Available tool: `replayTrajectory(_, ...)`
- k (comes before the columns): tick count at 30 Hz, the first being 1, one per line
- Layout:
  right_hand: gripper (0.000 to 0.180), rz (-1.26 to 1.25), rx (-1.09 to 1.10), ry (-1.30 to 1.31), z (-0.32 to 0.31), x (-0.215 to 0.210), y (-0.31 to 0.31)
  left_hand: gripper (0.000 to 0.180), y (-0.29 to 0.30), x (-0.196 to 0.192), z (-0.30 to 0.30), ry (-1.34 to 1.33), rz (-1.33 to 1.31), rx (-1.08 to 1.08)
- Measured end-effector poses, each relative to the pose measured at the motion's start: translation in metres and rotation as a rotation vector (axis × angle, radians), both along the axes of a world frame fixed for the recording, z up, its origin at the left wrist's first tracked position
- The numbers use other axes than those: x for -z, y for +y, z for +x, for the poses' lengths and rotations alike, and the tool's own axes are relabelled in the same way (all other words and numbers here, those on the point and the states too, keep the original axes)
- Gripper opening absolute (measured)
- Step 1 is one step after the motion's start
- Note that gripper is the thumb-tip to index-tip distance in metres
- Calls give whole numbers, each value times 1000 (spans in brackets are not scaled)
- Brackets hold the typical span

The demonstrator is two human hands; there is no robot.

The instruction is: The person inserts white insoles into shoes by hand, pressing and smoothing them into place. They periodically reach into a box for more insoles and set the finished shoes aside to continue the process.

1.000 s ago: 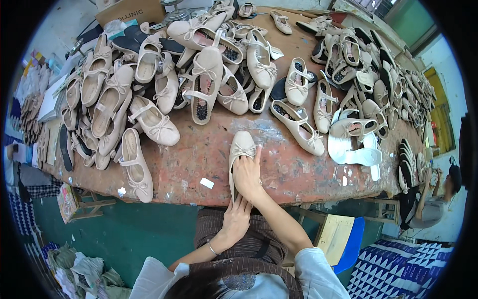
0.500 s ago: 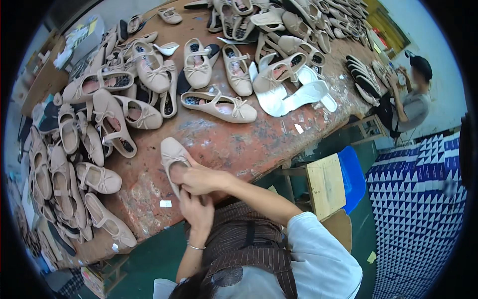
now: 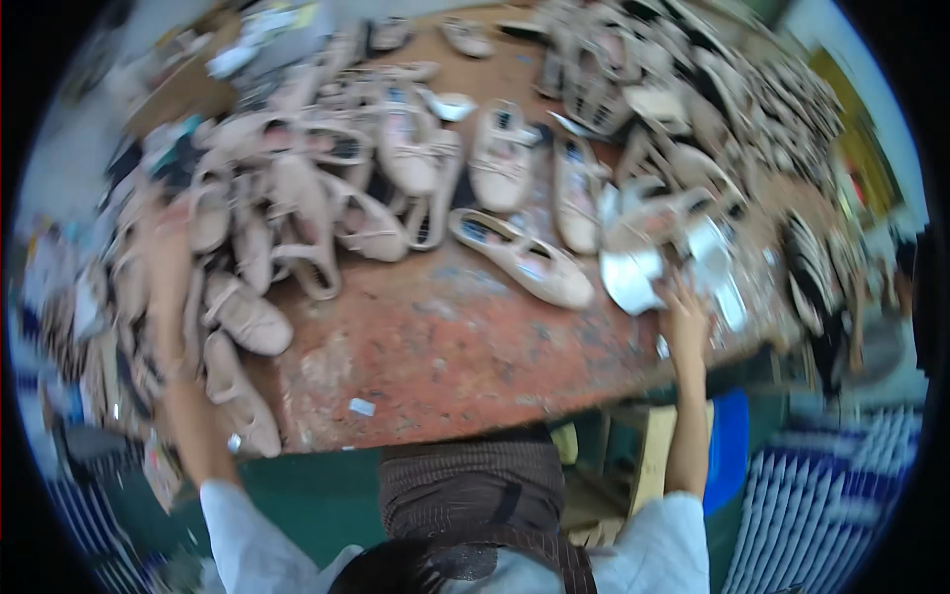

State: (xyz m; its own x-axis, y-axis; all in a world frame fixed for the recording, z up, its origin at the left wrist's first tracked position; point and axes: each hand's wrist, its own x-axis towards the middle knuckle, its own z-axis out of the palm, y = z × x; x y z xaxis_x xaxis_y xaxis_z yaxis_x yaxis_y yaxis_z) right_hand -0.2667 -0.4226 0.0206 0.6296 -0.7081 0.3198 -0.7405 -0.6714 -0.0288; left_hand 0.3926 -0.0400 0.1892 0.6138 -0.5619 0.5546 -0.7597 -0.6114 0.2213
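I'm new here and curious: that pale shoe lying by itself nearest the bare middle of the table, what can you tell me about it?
The beige flat shoe is a low slipper-style piece, seemingly soft leather or fabric, with a dark insole showing. It lies sole-down and slantwise on the worn reddish table, heel toward upper left, toe lower right. Motion blur hides finer detail. Neither hand touches it; the right hand reaches toward white sole-like pieces beside its toe.

Small white scrap (image 3: 362, 407) on worn red tabletop (image 3: 465, 346), blue stool (image 3: 729, 450) beside it
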Motion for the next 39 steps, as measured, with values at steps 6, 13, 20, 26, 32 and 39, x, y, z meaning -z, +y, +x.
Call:
replayTrajectory(6,35,399,280,-475,-11,-71,56,83,-180,26,-37,640,228,-207)
replayTrajectory(13,70,982,344,-1078,-4,-124,130,23,-182,-8,-38,313,-546,-305)
replayTrajectory(20,61,1382,437,-1341,14,-67,165,39,-121,-93,-164,-37,-408,556)
replayTrajectory(26,40,1496,359,-1288,42,-37,197,35,-48,77,-276,589,315,849)
replayTrajectory(32,36,612,-452,-385,116,-83,242,40,40,133,-301,303,-33,352)
replayTrajectory(39,25,498,-655,-267,181,-45,242,56,73,160,-329,863,-217,-36)
